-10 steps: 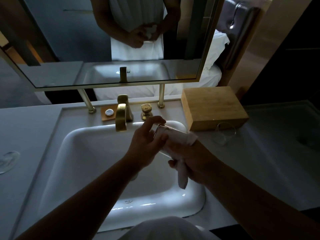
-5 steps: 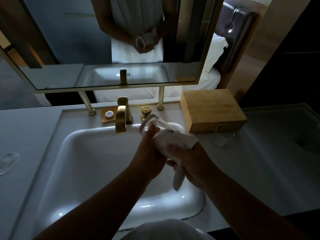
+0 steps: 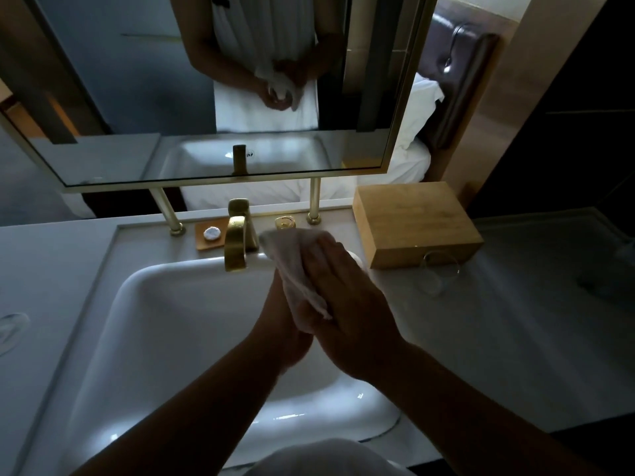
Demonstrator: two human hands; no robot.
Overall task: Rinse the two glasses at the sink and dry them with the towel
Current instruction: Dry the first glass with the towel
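Over the white sink (image 3: 165, 324) my two hands are pressed together around a white towel (image 3: 292, 266). My right hand (image 3: 347, 304) lies on top, its fingers flat against the towel. Below it, partly hidden, my left hand (image 3: 281, 331) holds the first glass, which the towel covers completely. Its rim shows only in the mirror's reflection. The second glass (image 3: 440, 273), clear and upright, stands on the counter to the right, just in front of the wooden box (image 3: 412, 221).
A gold faucet (image 3: 236, 243) rises behind the basin, with a gold knob (image 3: 285, 222) and a small soap dish (image 3: 210, 235) beside it. The framed mirror (image 3: 103, 159) hangs above on two gold posts. A clear round object (image 3: 12, 326) lies on the counter's far left.
The glass's open end showed past the towel before. Now the towel is wrapped over it, and my right hand has slid up on top of it.
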